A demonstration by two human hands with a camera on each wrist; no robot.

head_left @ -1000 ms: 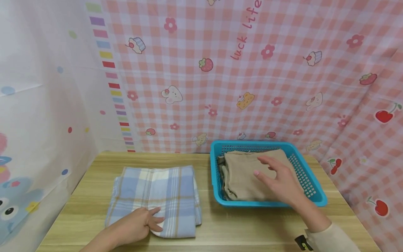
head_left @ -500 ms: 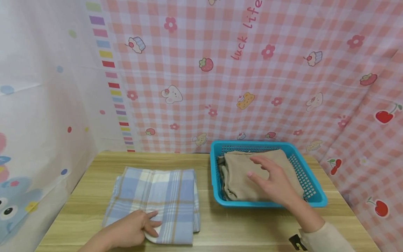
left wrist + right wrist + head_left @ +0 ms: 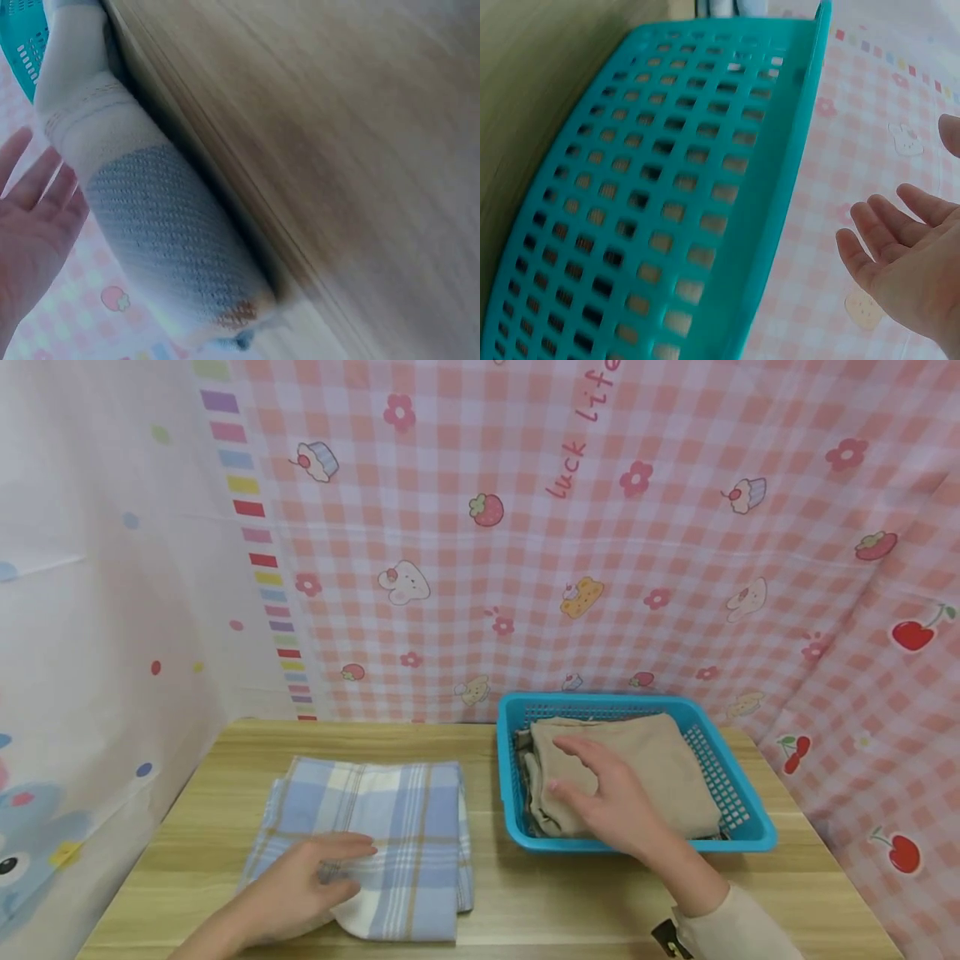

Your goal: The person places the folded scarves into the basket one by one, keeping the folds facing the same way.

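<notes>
A folded blue and white plaid cloth lies on the left of the wooden table. My left hand is over its near left part, fingers extended and holding nothing. In the left wrist view, that hand appears beside the thick folded edge of the plaid cloth. On the right stands a blue plastic basket with folded beige cloth inside. Above the basket's front left part, my right hand has its thumb and fingers spread. The right wrist view shows this hand apart from the basket's perforated wall.
The wooden table ends at a pink checked curtain behind. White printed cloth hangs at the left and more checked cloth at the right. A strip of table lies between plaid cloth and basket.
My left hand has lifted off the plaid cloth's near part and its fingers have straightened. My right hand has moved left over the basket. The plaid cloth has shifted slightly toward me.
</notes>
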